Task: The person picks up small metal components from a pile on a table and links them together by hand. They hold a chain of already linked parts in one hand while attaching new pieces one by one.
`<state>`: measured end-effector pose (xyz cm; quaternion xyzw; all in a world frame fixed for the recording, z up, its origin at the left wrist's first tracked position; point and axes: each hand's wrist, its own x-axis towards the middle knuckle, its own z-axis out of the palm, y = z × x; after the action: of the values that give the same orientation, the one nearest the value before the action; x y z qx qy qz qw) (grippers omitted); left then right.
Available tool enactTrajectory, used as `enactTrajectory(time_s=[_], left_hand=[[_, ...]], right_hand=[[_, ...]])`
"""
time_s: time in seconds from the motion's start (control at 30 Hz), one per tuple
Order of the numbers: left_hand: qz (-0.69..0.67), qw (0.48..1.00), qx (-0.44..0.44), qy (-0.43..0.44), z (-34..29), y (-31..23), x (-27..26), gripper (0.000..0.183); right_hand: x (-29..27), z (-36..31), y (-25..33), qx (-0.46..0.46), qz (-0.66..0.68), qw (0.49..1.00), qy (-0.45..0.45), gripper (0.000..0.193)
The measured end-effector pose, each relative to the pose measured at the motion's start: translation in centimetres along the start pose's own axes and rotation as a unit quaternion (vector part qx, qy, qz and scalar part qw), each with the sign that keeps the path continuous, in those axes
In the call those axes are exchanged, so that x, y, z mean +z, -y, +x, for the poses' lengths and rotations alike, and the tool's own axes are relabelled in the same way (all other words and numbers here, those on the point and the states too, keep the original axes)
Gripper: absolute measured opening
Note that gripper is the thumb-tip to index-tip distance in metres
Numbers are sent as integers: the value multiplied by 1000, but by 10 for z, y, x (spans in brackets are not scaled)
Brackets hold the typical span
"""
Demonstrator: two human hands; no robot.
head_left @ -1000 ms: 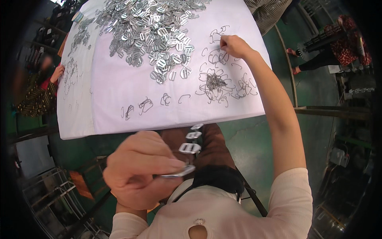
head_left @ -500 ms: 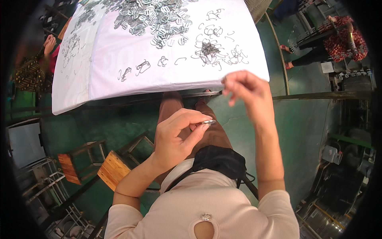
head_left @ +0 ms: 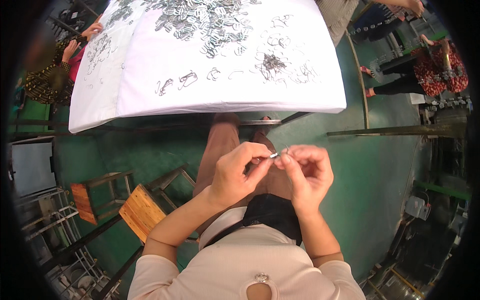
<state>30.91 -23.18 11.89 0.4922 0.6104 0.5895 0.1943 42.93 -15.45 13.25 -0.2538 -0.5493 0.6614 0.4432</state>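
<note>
In front of my waist, my left hand (head_left: 236, 171) pinches a small shiny metal piece (head_left: 273, 155) between thumb and fingertips. It looks like one of the slotted buckles from the table, but the fingers cover most of it. Close against it, the thumb and fingers of my right hand (head_left: 311, 172) pinch a thin curved wire hook (head_left: 286, 148), partly hidden and slightly blurred. On the white-covered table (head_left: 200, 99) ahead lies a large heap of metal buckles (head_left: 212, 22). A tangled pile of wire hooks (head_left: 273, 63) rests to its right, and small clusters of hooks (head_left: 188, 78) lie nearer the edge.
Two wooden-topped stools (head_left: 141, 212) stand at my left. Beside the table's left end is a person in a patterned sleeve (head_left: 47, 85); another in red patterned clothing (head_left: 440, 67) is at far right. A black waist pouch (head_left: 272, 215) hangs at my front.
My right hand has come down from near the table edge to meet my left hand at the metal piece. The view has shifted slightly, and the left-side person's hands have moved toward the table.
</note>
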Motion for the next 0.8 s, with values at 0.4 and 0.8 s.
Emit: enactTrajectory(time_s=[0.4,0.8], left_hand=[[376,923,18,-76,156,184,-51,17],[309,945,-67,-82,167,166,-45,14]], right_hand=[[-36,17,-10,-76,-99,992,-5,17],[-32,40,-24,-109,-131,985,32,13]])
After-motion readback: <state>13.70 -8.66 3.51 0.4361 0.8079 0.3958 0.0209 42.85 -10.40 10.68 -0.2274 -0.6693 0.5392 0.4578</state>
